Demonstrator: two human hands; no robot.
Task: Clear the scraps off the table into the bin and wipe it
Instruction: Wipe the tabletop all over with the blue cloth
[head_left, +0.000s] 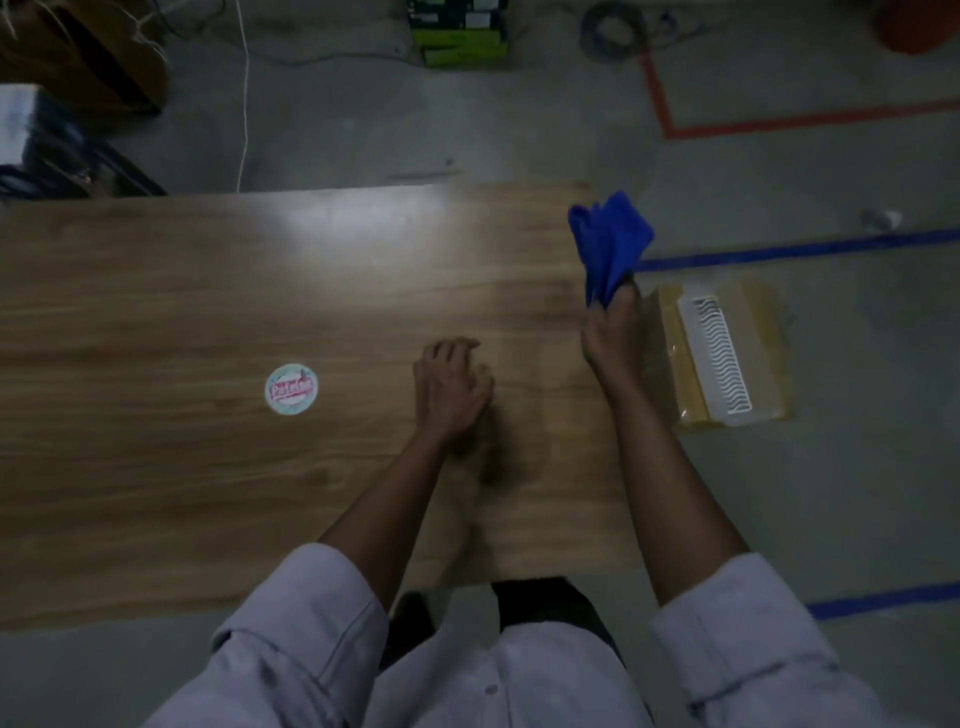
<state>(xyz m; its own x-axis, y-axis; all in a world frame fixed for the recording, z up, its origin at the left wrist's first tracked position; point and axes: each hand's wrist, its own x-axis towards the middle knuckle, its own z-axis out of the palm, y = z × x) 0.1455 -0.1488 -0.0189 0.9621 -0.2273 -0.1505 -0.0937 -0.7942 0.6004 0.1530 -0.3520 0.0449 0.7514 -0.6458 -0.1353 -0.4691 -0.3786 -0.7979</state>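
The right hand (610, 332) pinched a bunched blue cloth (608, 244) over the right edge of the tabletop (156, 312). The left hand (449, 395) lay curled on the wood, its grip unclear. A round printed scrap (291, 388) sat to its left; it probably needed binning before the cloth, opened flat, wiped.

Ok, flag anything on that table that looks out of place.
A round printed disc lies flat on the table, left of the left hand; it looks like a leftover scrap. Nothing looks spilled or damaged. The right hand grips the cloth at the table's right edge.
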